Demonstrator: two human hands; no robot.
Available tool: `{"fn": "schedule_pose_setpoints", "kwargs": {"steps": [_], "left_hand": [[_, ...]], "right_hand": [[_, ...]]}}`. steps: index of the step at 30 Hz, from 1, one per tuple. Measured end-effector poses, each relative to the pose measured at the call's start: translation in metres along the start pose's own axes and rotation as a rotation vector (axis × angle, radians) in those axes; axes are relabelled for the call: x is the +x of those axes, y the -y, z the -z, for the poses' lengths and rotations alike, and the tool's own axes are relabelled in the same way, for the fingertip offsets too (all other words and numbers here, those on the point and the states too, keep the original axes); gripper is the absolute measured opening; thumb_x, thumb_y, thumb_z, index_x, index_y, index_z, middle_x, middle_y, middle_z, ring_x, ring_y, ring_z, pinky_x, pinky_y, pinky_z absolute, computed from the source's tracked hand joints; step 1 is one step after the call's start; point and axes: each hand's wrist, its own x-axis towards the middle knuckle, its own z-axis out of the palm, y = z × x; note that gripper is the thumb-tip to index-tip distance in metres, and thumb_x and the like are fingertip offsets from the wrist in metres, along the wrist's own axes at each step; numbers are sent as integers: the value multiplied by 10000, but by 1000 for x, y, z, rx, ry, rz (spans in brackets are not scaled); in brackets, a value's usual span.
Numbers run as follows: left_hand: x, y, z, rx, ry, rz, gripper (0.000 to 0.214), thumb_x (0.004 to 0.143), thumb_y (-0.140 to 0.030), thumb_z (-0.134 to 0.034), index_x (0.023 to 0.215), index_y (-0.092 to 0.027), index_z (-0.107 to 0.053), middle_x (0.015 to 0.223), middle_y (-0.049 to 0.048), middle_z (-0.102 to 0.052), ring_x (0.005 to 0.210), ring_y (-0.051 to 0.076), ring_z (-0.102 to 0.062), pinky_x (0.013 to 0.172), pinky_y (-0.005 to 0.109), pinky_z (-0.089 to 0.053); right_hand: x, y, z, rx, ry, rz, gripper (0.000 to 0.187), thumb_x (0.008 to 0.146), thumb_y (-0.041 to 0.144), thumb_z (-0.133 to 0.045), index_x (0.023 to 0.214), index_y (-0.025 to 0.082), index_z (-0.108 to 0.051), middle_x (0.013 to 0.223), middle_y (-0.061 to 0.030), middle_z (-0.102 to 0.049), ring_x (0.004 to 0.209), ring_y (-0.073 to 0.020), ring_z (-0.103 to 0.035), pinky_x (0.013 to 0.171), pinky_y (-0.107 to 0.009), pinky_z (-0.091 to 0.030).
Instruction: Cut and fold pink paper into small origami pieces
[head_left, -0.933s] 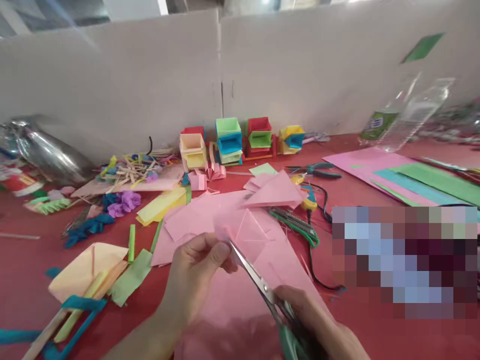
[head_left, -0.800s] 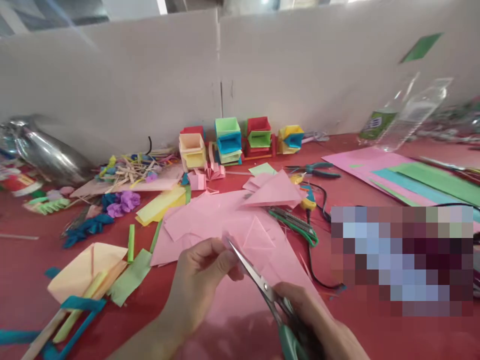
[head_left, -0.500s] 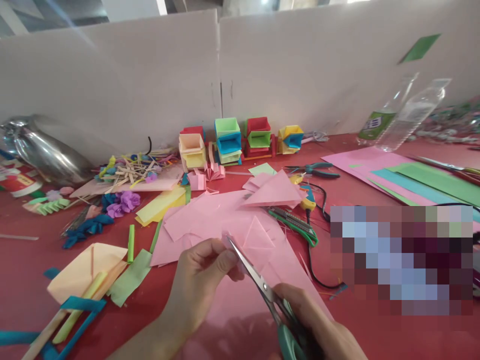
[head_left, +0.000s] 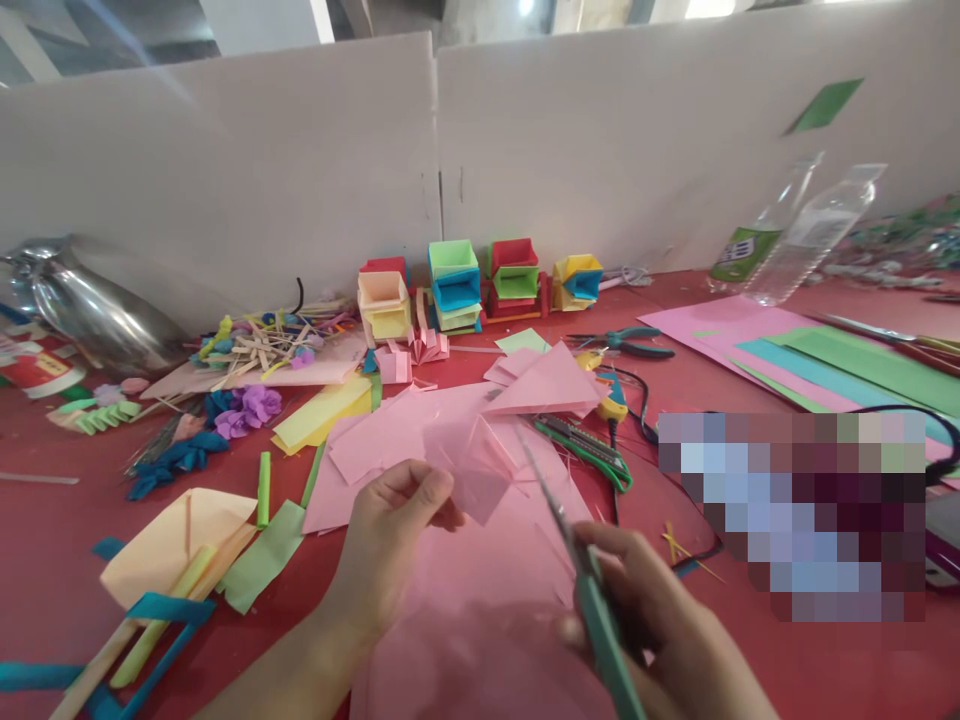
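Note:
My left hand (head_left: 409, 515) pinches a small folded piece of pink paper (head_left: 480, 480) between thumb and fingers, above larger pink sheets. My right hand (head_left: 649, 615) grips green-handled scissors (head_left: 596, 590), their blades pointing up and forward, apart from the held paper. The blades look closed, though motion blurs them a little. Under both hands lies a large pink sheet (head_left: 457, 590). Just beyond the hands are a folded pink piece (head_left: 544, 385) and a green utility knife (head_left: 585, 450).
Folded paper boxes (head_left: 454, 285) stand by the white partition (head_left: 300, 170). Pliers (head_left: 622, 342), coloured sheets (head_left: 862, 365) and plastic bottles (head_left: 814, 230) lie or stand to the right. At left are a metal jug (head_left: 112, 300), purple paper flowers (head_left: 251, 408) and a peach paper piece (head_left: 180, 540).
The scissors have moved right, away from the left fingertips, and their blades have come together. The pink paper in my left hand now shows spread out to the right of the fingers.

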Motion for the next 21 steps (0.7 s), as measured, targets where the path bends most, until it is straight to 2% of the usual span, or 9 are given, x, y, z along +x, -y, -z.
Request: {"fn": "schedule_pose_setpoints", "kwargs": {"steps": [3, 6, 9, 11, 14, 16, 18, 21], "left_hand": [[7, 0, 4, 46, -53, -12, 247, 721, -355, -676, 596, -170, -571, 544, -41, -589, 547, 76, -561, 579, 179, -467], [12, 1, 7, 113, -71, -26, 253, 714, -359, -673, 597, -168, -555, 514, -47, -562, 528, 83, -552, 575, 194, -476], [17, 4, 11, 171, -61, -58, 238, 714, -362, -665, 629, -167, -558, 522, -50, -556, 519, 83, -549, 558, 193, -473], [20, 7, 14, 209, -47, -89, 238, 722, -368, -652, 639, -166, -556, 528, -54, -549, 513, 80, -547, 549, 188, -466], [25, 10, 17, 264, -51, -110, 246, 731, -373, -632, 634, -165, -542, 526, -56, -539, 507, 82, -545, 545, 190, -460], [26, 10, 17, 273, -57, -98, 244, 726, -364, -631, 628, -165, -530, 518, -55, -537, 496, 83, -535, 531, 189, -450], [26, 8, 15, 247, -58, -88, 237, 717, -348, -635, 622, -162, -523, 517, -49, -544, 492, 82, -522, 519, 186, -437], [24, 5, 12, 150, -73, -94, 240, 697, -320, -660, 606, -158, -507, 511, -52, -531, 482, 68, -481, 496, 169, -402]], "right_hand": [[20, 3, 17, -257, -81, 30, 344, 834, 440, -431, 1117, 244, -414, 594, 32, -600, 492, -140, -566, 447, -215, -393], [42, 10, 24, -701, -125, 36, 328, 822, 377, -430, 1104, 209, -429, 514, 32, -576, 462, -186, -575, 418, -235, -278], [62, 17, 21, -974, -78, -14, 283, 842, 327, -388, 1067, 176, -469, 513, -4, -597, 500, -224, -613, 418, -249, -214], [72, 21, 19, -1053, -45, -4, 256, 846, 296, -386, 1021, 152, -505, 627, -53, -652, 577, -229, -637, 437, -257, -254], [80, 29, 22, -1106, 11, 89, 190, 818, 243, -451, 902, 135, -583, 867, -122, -672, 813, -255, -637, 540, -277, -363], [81, 36, 21, -1046, 16, 209, 161, 822, 212, -474, 865, 148, -616, 966, -114, -650, 927, -254, -595, 635, -292, -400], [80, 44, 14, -874, 26, 361, 150, 842, 234, -500, 909, 175, -621, 968, -74, -641, 926, -220, -577, 701, -294, -408], [83, 54, -12, -620, 124, 617, 240, 809, 385, -581, 907, 166, -599, 911, -62, -627, 878, -188, -554, 751, -290, -409]]}}
